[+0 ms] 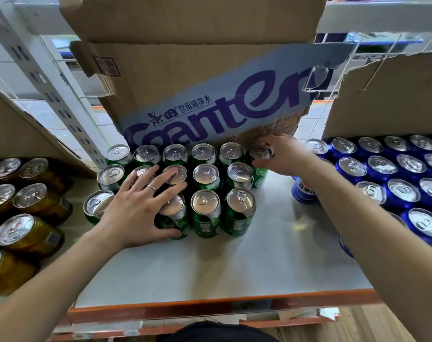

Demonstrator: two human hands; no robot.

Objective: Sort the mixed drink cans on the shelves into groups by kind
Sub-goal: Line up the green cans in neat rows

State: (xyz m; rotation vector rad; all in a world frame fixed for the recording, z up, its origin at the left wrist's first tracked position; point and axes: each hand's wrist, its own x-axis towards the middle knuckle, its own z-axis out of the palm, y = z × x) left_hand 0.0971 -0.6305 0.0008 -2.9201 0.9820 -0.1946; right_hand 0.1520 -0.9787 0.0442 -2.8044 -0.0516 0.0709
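Several green cans [205, 211] stand in rows on the white shelf [234, 262], in front of a cardboard box. My left hand [138, 206] lies flat with spread fingers over the tops of the cans at the group's left, its thumb against the side of a front can [171, 218]. My right hand [281, 156] grips the top of the green can [258, 154] at the right end of the back row. Gold cans [27, 233] fill the left of the shelf, blue cans [402, 191] the right.
A torn cardboard box [210, 95] with purple lettering stands behind the green cans, under another box. A single blue can [305, 190] stands at the near left of the blue group. Cardboard walls flank both sides. The shelf has an orange front edge [210, 309].
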